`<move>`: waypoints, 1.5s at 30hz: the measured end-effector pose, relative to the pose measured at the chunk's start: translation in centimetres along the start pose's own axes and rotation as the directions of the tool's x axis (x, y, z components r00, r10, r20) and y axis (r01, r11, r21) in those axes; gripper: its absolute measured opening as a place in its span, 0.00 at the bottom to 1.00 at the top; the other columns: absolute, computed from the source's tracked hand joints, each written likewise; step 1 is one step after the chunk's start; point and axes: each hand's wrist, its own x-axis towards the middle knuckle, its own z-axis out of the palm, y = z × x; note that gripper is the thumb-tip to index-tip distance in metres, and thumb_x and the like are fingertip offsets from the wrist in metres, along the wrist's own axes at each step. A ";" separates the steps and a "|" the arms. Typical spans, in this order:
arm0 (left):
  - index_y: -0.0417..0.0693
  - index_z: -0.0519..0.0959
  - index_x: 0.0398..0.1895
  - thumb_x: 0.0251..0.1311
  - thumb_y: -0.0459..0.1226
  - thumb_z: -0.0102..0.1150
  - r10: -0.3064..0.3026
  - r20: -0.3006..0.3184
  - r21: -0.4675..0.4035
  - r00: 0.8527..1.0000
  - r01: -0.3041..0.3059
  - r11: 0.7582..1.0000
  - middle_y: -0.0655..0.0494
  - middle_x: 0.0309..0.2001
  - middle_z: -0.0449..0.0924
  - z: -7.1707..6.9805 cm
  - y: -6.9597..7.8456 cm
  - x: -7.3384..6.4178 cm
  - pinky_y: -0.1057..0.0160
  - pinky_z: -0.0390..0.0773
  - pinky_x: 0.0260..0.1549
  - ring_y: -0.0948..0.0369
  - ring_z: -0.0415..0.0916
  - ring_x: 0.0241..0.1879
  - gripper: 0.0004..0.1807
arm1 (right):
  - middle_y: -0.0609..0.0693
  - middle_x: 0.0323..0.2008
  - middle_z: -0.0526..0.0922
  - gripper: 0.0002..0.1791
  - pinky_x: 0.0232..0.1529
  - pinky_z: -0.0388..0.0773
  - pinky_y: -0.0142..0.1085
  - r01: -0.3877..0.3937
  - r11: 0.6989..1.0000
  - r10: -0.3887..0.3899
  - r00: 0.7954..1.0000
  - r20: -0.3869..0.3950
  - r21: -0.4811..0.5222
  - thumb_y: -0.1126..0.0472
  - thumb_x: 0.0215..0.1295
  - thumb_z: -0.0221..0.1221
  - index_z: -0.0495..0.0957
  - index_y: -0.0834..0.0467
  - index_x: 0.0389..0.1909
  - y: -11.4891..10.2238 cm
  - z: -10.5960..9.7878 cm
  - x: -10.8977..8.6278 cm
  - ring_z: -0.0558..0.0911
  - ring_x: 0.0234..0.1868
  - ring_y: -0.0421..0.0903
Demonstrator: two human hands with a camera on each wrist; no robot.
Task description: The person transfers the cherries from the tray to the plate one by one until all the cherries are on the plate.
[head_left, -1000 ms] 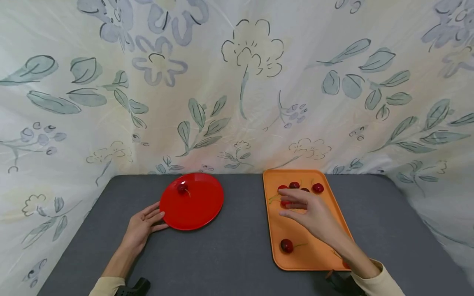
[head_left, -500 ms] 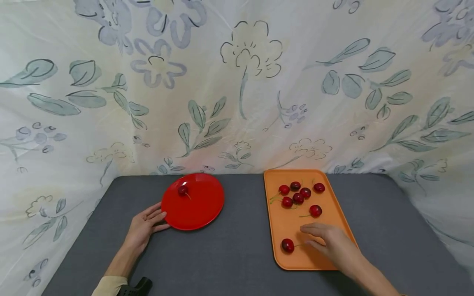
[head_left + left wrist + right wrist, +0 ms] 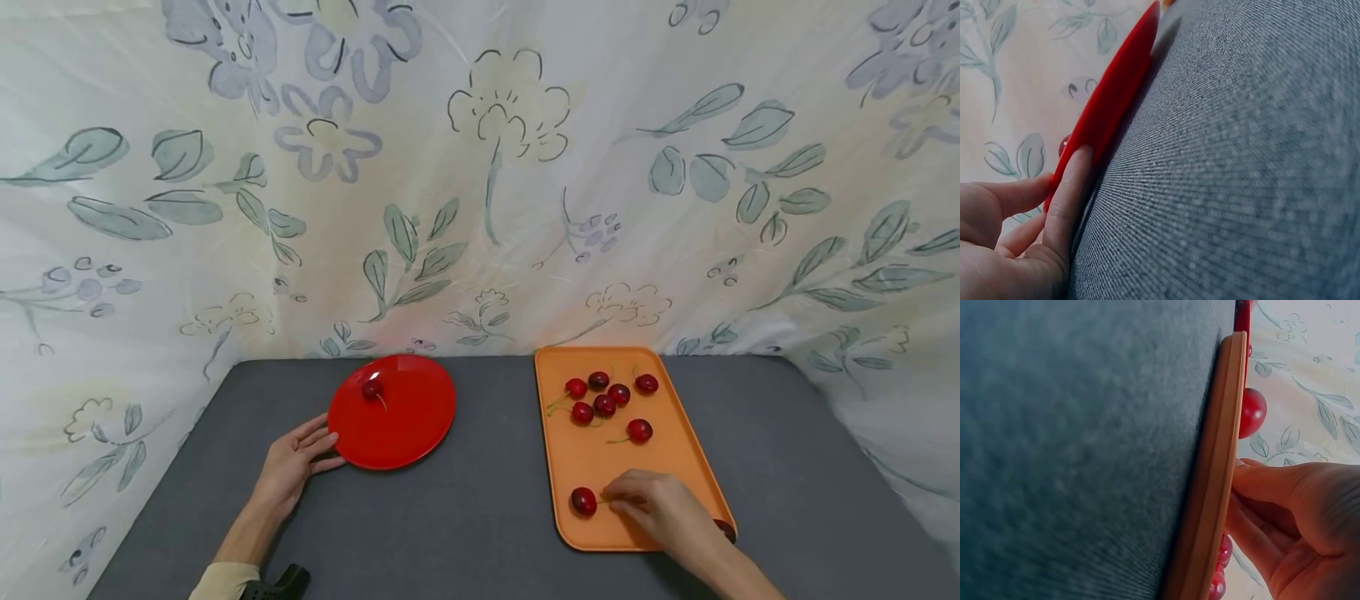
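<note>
My left hand (image 3: 291,467) holds the left edge of a red plate (image 3: 405,425), thumb over the rim and fingers beneath it. In the left wrist view the thumb and fingers lie on either side of the rim (image 3: 1100,103). One dark red cherry (image 3: 372,388) with a stem sits on the plate. At the front of an orange tray (image 3: 600,537), my right hand (image 3: 660,508) pinches the stem of a cherry (image 3: 583,502). That cherry lies low against the tray, left of the fingertips. From the right wrist, the fingertips are partly hidden behind the tray's edge.
Several more cherries (image 3: 604,406) lie in the tray's far half, with one cherry (image 3: 639,431) nearer the middle. Another cherry (image 3: 724,530) shows at the front right corner, partly behind the right wrist. A floral cloth (image 3: 495,208) hangs behind the dark grey tabletop (image 3: 487,500).
My right hand has come back from the far cherries to the tray's front, then moved left and closed its fingertips on the stem. The left hand keeps its place at the plate.
</note>
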 end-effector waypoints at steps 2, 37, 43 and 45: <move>0.37 0.53 0.76 0.71 0.35 0.53 -0.006 -0.002 0.002 1.000 0.006 1.000 0.40 0.66 0.65 0.0 0.0 0.0 0.59 0.83 0.47 0.70 0.80 0.46 0.34 | 0.39 0.32 0.85 0.09 0.32 0.82 0.26 -0.001 1.000 0.001 1.000 0.001 0.007 0.69 0.56 0.68 0.87 0.52 0.35 0.1 0.0 0.0 0.82 0.33 0.32; 0.38 0.54 0.75 0.71 0.35 0.53 0.006 -0.012 -0.001 1.000 -0.006 1.000 0.42 0.64 0.67 0.2 -0.2 -0.5 0.59 0.84 0.47 0.70 0.79 0.46 0.33 | 0.40 0.23 0.81 0.07 0.28 0.81 0.31 -0.324 0.935 0.338 0.937 0.088 -0.146 0.68 0.52 0.71 0.86 0.52 0.23 -2.8 -1.1 1.5 0.79 0.26 0.38; 0.37 0.55 0.75 0.71 0.35 0.53 0.013 -0.016 -0.002 1.000 -0.013 1.000 0.41 0.64 0.67 0.2 -0.3 -0.4 0.59 0.84 0.46 0.69 0.80 0.46 0.33 | 0.41 0.24 0.83 0.03 0.25 0.77 0.28 -0.331 0.943 0.333 0.941 0.058 -0.039 0.65 0.54 0.70 0.86 0.54 0.25 -2.9 -2.1 1.7 0.78 0.24 0.35; 0.37 0.55 0.75 0.71 0.35 0.54 0.014 -0.016 -0.002 1.000 -0.014 1.000 0.39 0.65 0.66 0.2 -0.3 -0.4 0.59 0.84 0.46 0.69 0.80 0.46 0.33 | 0.42 0.24 0.84 0.02 0.24 0.78 0.28 -0.306 0.952 0.305 0.950 0.072 0.008 0.64 0.56 0.70 0.86 0.55 0.26 -2.8 -2.4 1.8 0.79 0.24 0.35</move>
